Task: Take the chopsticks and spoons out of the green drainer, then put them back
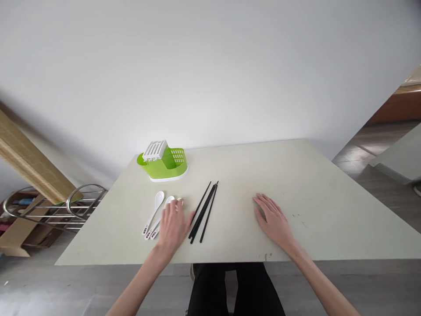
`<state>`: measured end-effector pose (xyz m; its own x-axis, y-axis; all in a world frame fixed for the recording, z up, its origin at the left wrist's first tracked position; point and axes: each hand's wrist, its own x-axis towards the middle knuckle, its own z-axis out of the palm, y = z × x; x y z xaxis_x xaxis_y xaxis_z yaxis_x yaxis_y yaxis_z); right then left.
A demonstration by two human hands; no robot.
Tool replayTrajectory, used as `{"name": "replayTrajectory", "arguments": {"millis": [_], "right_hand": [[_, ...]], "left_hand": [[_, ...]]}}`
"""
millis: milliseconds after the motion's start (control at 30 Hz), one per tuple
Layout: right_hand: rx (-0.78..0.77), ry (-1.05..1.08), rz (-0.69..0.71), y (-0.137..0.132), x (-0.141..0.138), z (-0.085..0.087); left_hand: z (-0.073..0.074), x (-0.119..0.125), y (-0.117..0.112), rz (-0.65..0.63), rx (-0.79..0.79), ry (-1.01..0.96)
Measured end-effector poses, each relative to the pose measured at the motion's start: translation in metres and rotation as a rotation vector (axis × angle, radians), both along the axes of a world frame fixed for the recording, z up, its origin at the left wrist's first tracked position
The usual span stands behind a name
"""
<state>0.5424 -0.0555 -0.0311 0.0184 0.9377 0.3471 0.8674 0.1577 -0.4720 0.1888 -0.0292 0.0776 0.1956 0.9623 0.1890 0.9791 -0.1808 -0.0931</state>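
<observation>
My left hand (173, 226) hovers over or rests on the white spoons, fingers bent downward and thumb apart, with no spoon visibly gripped. The leftmost white spoon (159, 200) lies in full view, bowl toward the wall. Two more spoons beside it are partly covered by my left hand, their patterned handles showing. Just right of my left thumb, several black chopsticks (206, 208) lie in a loose bundle, a few slightly fanned out. My right hand (273, 220) lies flat on the table farther right, fingers stretched out and holding nothing.
A green utensil holder (158, 170) with a white slotted top and white base stands at the back left of the pale table (243, 166). Behind is a white wall. A metal rack (70, 210), a rolled bamboo mat (34, 160) and a cardboard box (21, 230) are on the left.
</observation>
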Motion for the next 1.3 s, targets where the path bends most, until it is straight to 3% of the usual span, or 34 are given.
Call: {"name": "replayTrajectory", "arguments": {"millis": [100, 200, 300, 400, 567, 800, 900, 1000, 1133, 1300], "right_hand": [[0.001, -0.007, -0.001, -0.001, 0.000, 0.000], [-0.001, -0.005, 0.006, -0.002, 0.000, 0.001], [0.006, -0.003, 0.008, -0.002, 0.001, 0.000], [0.016, 0.001, 0.006, -0.002, 0.001, -0.001], [0.029, -0.009, 0.009, -0.001, 0.000, 0.000], [0.013, -0.008, -0.007, 0.000, -0.001, 0.002], [0.012, -0.003, -0.006, 0.001, -0.001, 0.002], [0.018, 0.001, -0.008, 0.002, 0.000, 0.002], [0.022, 0.010, -0.010, 0.004, 0.000, 0.003], [0.018, 0.069, -0.049, 0.007, 0.000, 0.004]], "left_hand": [[-0.003, -0.051, -0.004, 0.146, 0.080, -0.034], [-0.009, -0.089, -0.007, 0.261, 0.061, -0.018], [-0.010, -0.103, -0.004, 0.324, -0.012, 0.035], [-0.005, -0.098, 0.003, 0.300, -0.121, 0.048], [-0.001, -0.075, 0.017, 0.246, -0.277, 0.106], [0.002, -0.048, 0.025, 0.139, -0.338, 0.129], [0.008, -0.012, 0.020, 0.083, -0.320, 0.049], [0.011, 0.041, 0.014, -0.010, -0.337, -0.019], [0.004, 0.105, 0.008, -0.161, -0.420, -0.011], [-0.009, 0.145, 0.001, -0.213, -0.427, 0.022]]}}
